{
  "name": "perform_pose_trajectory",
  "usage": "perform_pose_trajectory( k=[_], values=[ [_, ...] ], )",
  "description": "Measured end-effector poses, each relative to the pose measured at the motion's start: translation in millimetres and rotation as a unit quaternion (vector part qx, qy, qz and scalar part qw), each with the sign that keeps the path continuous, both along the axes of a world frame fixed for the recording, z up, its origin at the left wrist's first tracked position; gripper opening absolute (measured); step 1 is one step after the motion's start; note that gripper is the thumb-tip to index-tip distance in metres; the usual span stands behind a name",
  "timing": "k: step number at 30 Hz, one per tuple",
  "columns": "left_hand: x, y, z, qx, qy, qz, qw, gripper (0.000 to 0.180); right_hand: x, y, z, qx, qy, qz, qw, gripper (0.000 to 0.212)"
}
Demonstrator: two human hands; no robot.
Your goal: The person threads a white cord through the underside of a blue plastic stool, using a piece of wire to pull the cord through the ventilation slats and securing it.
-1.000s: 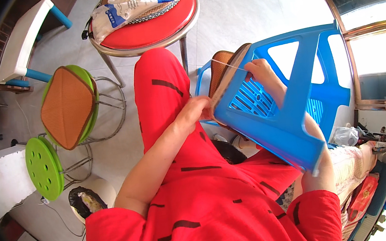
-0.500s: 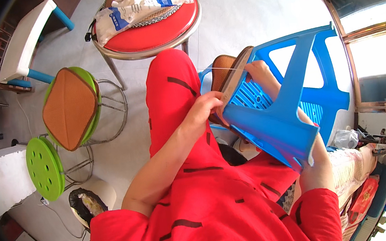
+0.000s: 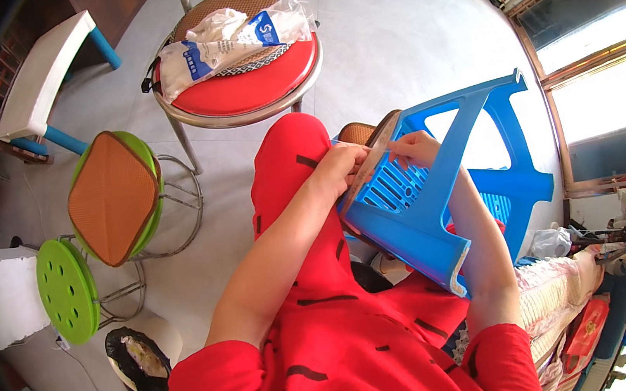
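Observation:
A blue plastic stool [image 3: 429, 220] lies tipped on its side over my lap, its slatted seat underside and legs turned toward me and to the right. Against the outer face of its seat is a brown woven seat mat [image 3: 357, 133] with a tan edge band [image 3: 373, 163]. My left hand [image 3: 341, 167] is closed, its fingertips pinched at this band; what they grip is hidden. Reaching past the stool legs, my right hand [image 3: 417, 150] is pinched close to the left fingertips at the seat rim. The thin white string in it barely shows now.
Ahead stands a metal-framed chair [image 3: 254, 93] with a red seat and a printed plastic bag [image 3: 232, 49]. At left are green round stools [image 3: 66, 288], one under a brown mat [image 3: 112, 200], and a white-and-blue small table [image 3: 41, 80]. A black pan [image 3: 142, 365] sits lower left.
My right hand has come down from the far rim to beside my left hand; the string stretched to it no longer shows taut. The stool has shifted slightly left and down in view.

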State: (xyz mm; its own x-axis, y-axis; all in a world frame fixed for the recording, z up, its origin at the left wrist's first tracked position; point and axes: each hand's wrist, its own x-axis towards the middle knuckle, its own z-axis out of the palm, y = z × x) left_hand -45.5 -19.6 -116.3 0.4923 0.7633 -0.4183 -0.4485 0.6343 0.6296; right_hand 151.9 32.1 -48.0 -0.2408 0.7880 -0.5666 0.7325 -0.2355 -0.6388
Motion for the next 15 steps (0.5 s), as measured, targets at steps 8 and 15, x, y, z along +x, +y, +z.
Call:
perform_pose_trajectory(
  k=[8,15],
  values=[
    [18,2,-8,-0.043,-0.123,0.054,0.99,0.031,29,-4,44,0.026,0.003,-0.045,0.999,0.017],
    [22,0,-13,-0.079,-0.181,0.121,0.973,0.035,56,-8,49,0.076,-0.011,-0.075,0.994,0.022]
  ],
)
